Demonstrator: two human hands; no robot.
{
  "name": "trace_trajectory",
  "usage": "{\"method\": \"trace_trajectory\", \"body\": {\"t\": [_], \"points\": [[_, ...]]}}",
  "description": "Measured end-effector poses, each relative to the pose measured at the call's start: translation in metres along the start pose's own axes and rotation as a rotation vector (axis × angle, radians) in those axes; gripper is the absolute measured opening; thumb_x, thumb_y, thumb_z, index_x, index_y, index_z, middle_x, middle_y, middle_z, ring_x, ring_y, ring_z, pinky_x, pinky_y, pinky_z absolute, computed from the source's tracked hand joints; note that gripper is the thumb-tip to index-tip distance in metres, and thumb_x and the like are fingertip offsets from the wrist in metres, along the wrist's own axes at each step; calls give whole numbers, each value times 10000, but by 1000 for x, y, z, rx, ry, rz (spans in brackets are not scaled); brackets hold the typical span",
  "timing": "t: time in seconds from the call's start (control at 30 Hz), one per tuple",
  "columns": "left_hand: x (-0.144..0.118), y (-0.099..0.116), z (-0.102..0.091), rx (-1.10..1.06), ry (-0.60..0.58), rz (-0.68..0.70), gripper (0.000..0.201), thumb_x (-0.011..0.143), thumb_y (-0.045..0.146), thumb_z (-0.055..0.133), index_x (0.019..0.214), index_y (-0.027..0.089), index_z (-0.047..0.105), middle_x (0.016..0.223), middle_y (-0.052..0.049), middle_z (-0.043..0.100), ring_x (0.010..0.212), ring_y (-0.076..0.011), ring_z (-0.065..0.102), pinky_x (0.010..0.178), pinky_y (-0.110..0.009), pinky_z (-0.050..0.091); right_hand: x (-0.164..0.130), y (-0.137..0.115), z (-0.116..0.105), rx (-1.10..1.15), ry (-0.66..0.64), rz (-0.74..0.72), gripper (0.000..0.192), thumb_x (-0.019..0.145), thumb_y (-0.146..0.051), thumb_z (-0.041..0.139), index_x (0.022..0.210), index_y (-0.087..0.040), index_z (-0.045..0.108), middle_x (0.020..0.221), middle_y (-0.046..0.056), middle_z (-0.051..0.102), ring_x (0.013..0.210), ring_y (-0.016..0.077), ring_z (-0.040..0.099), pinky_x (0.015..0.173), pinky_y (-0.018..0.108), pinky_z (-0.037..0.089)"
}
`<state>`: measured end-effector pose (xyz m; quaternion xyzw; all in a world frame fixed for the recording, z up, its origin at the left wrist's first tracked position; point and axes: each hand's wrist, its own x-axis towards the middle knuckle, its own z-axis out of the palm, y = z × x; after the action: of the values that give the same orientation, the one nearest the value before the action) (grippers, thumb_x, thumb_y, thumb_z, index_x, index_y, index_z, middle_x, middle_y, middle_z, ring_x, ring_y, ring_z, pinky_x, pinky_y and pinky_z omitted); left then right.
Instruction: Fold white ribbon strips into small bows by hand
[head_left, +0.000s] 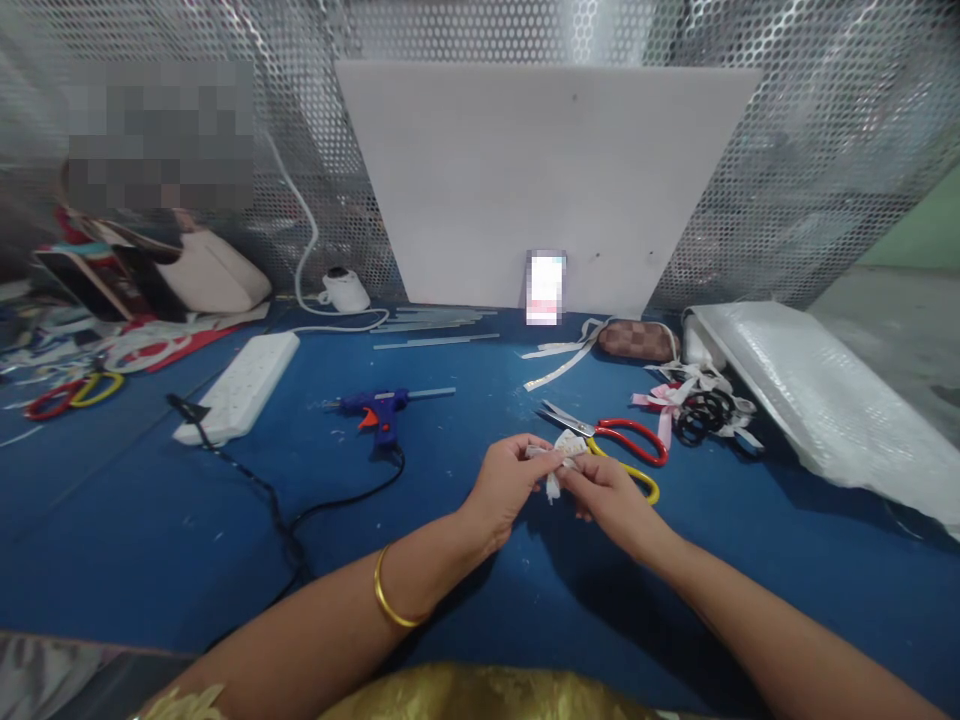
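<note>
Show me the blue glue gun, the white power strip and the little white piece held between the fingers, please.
Blue glue gun [385,405], head view: on its body, above the grip.
White power strip [244,385], head view: mid-length on its top.
White piece [570,442], head view: on its upper part.

The person's left forearm [322,635] carries one accessory: a rigid, gold-coloured bangle [378,588], plain, with a smooth polished finish. At the upper end of the same arm I observe a pale yellow, gathered trim [184,703], probably a sleeve edge; it is partly cut off. The torso garment [487,692] is gold, shiny and creased. The right forearm [780,610] is bare.
</note>
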<state>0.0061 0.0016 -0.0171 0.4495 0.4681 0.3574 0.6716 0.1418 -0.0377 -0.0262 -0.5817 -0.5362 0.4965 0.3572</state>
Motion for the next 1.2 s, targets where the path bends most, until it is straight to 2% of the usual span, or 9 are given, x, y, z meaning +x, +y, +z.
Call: {"method": "trace_trajectory", "body": {"t": [0.07, 0.2, 0.33, 0.47, 0.73, 0.9, 1.03, 1.2], "points": [[1, 0, -1, -43, -2, -38, 212, 639, 288, 695, 739, 131, 593, 557, 12, 553, 503, -87, 496, 514, -204, 368, -2, 2, 1, -147, -3, -96, 346, 873, -431, 399, 656, -183, 505, 522, -37, 429, 476, 104, 409, 487, 230, 319], [3, 1, -2, -74, -113, -95, 226, 660, 326, 675, 732, 129, 592, 585, -16, 586, 522, -108, 533, 514, -212, 375, -8, -1, -1, -480, 63, -300, 312, 912, -351, 349, 705, -191, 520, 669, 7, 573, 624, 137, 494, 592, 247, 331], [1, 3, -2, 3, -109, -27, 224, 630, 307, 709, 706, 119, 615, 544, 9, 549, 486, -71, 456, 473, -187, 325, -11, -5, -4, -669, 124, -308, 302, 909, -324, 365, 686, -192, 519, 639, 4, 584, 584, 134, 495, 557, 245, 288], [1, 4, -2, -13, -81, -6, 202, 607, 280, 722, 654, 115, 617, 505, 22, 521, 460, -57, 410, 462, -187, 306, -12, -5, -3, -782, 145, -351, 331, 920, -321, 355, 660, -186, 509, 615, -1, 575, 555, 118, 490, 541, 240, 263], [6, 3, -3, -180, -40, -201, 172, 502, 174, 735, 610, 109, 618, 507, -2, 558, 458, -82, 477, 477, -210, 351, -14, -7, -3, -1148, 186, -564, 325, 914, -242, 355, 654, -170, 536, 585, 25, 571, 509, 129, 467, 513, 289, 181], [7, 4, -2, -277, -90, -300, 127, 514, 116, 697, 606, 110, 610, 503, -5, 560, 463, -97, 511, 473, -207, 383, -16, -10, -4, -1225, 155, -639, 287, 895, -186, 374, 659, -166, 536, 587, 24, 567, 504, 135, 461, 514, 304, 164], [8, 5, -4, -307, -108, -323, 131, 521, 128, 710, 606, 113, 612, 499, 8, 544, 464, -90, 495, 479, -206, 397, -17, -9, -3, -1158, 134, -611, 310, 911, -202, 355, 654, -168, 525, 586, 22, 562, 508, 124, 463, 514, 301, 176], [10, 10, -7, -247, -26, -163, 223, 559, 262, 759, 674, 132, 621, 560, 24, 546, 509, -71, 487, 508, -190, 382, -15, -10, -5, -970, 216, -463, 350, 931, -295, 330, 646, -182, 499, 588, 14, 550, 526, 119, 483, 513, 264, 231]]}}
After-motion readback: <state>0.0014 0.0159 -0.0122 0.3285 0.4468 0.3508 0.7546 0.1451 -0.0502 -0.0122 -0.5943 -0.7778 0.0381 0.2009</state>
